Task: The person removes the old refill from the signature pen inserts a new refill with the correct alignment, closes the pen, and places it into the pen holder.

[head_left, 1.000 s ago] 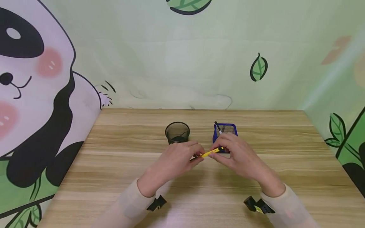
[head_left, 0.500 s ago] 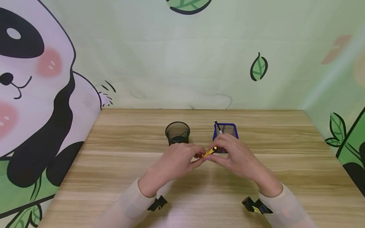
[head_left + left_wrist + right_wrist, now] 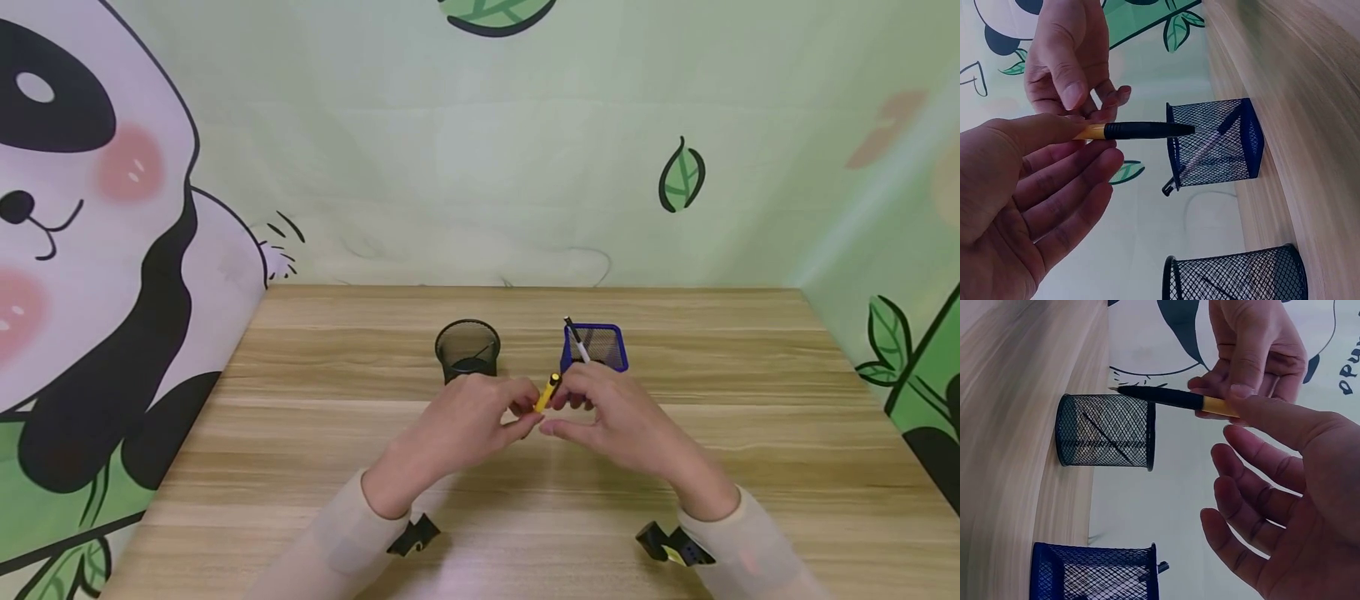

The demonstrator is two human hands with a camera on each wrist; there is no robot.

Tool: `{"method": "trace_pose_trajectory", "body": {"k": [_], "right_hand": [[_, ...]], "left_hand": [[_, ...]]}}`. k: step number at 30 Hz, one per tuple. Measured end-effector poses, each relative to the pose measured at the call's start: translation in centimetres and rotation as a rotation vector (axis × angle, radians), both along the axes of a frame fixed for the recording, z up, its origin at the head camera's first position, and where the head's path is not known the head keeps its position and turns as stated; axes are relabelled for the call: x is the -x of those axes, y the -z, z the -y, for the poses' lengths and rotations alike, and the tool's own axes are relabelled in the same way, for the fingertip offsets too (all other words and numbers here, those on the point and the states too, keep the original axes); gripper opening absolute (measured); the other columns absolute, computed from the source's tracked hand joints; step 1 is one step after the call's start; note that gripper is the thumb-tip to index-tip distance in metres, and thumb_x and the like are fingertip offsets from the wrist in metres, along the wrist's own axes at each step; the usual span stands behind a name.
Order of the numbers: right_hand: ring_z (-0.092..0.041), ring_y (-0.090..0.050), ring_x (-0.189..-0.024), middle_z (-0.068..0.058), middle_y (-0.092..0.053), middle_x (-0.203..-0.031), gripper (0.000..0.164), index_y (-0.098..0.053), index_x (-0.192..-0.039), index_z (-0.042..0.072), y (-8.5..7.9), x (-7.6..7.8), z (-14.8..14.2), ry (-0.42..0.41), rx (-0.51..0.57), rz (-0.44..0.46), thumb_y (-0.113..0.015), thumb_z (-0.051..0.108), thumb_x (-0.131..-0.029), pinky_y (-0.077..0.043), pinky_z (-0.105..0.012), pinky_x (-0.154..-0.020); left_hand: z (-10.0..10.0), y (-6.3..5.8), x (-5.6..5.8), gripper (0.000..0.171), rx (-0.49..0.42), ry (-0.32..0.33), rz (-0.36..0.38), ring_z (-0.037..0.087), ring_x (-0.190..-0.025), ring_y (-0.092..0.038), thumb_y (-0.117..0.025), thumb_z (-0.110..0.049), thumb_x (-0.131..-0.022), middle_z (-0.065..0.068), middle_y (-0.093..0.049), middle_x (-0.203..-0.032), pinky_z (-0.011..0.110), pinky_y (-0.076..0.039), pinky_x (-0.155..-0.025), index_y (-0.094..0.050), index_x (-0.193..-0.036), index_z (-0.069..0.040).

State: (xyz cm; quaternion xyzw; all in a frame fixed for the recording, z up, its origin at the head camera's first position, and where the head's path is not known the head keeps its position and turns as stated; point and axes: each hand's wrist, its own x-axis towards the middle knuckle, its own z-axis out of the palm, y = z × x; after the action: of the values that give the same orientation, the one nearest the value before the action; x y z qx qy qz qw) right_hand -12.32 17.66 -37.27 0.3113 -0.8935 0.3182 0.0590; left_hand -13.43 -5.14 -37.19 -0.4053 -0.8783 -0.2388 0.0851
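Observation:
A yellow pen [image 3: 546, 395] with a black grip section is pinched between the thumb and fingers of my left hand [image 3: 472, 417]. In the head view its black end tilts up and away; both wrist views show the long black section [image 3: 1141, 130], and the right wrist view also shows the pointed tip [image 3: 1114, 388]. My right hand [image 3: 628, 418] hovers just beside the pen, thumb and fingers spread apart. Its thumb [image 3: 1272, 415] overlaps the yellow barrel in the right wrist view, while its other fingers are loosely bent and hold nothing.
Beyond my left hand stands a round black mesh pen holder [image 3: 467, 337] with a thin dark stick inside. A square blue mesh pen holder [image 3: 623, 354] stands beyond my right hand, with a black-and-white pen [image 3: 577, 340] leaning in it. The wooden tabletop [image 3: 300, 433] meets a printed wall cloth.
The pen has swung from nearly level to more upright, its far end moving left. My right hand has gone from pinching it to loosened fingers beside it. My left hand keeps hold.

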Motion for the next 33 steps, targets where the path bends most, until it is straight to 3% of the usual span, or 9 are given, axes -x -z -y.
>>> {"method": "trace_pose_trajectory", "body": {"k": [10, 16, 23, 33], "right_hand": [[-0.01, -0.058, -0.089, 0.009, -0.067, -0.093, 0.019, -0.072, -0.097, 0.018, 0.8, 0.0, 0.3, -0.004, -0.064, 0.057, -0.086, 0.028, -0.087, -0.05, -0.029, -0.079], [-0.01, -0.058, -0.089, 0.013, -0.065, -0.091, 0.018, -0.071, -0.095, 0.021, 1.1, 0.1, 0.5, -0.013, -0.081, 0.051, -0.085, 0.029, -0.087, -0.05, -0.029, -0.079], [-0.01, -0.058, -0.089, 0.006, -0.068, -0.092, 0.017, -0.071, -0.095, 0.02, 1.2, 0.1, 0.6, -0.016, -0.099, 0.042, -0.084, 0.029, -0.088, -0.049, -0.029, -0.078], [-0.009, -0.058, -0.088, 0.012, -0.066, -0.091, 0.013, -0.072, -0.094, 0.022, 1.2, 0.0, 0.7, -0.016, -0.1, 0.048, -0.082, 0.028, -0.09, -0.049, -0.028, -0.078]], "left_hand": [[0.0, -0.3, -0.1, 0.009, -0.036, 0.008, 0.046, 0.004, -0.083, -0.073, -0.075, -0.023, -0.096, -0.009, -0.078, -0.088, 0.022, -0.056, -0.069, -0.069, -0.098, -0.018], [0.0, -0.4, -0.2, 0.01, -0.048, 0.0, 0.086, 0.007, -0.083, -0.075, -0.075, -0.022, -0.097, -0.006, -0.079, -0.09, 0.024, -0.056, -0.068, -0.066, -0.097, -0.017], [0.0, -0.5, -0.3, 0.014, -0.075, 0.003, 0.104, 0.008, -0.082, -0.075, -0.076, -0.022, -0.096, -0.005, -0.08, -0.091, 0.023, -0.055, -0.067, -0.064, -0.101, -0.017], [0.0, -0.6, -0.4, 0.013, -0.1, -0.002, 0.143, 0.007, -0.083, -0.075, -0.074, -0.022, -0.097, -0.004, -0.08, -0.092, 0.021, -0.055, -0.068, -0.064, -0.102, -0.015]]}}
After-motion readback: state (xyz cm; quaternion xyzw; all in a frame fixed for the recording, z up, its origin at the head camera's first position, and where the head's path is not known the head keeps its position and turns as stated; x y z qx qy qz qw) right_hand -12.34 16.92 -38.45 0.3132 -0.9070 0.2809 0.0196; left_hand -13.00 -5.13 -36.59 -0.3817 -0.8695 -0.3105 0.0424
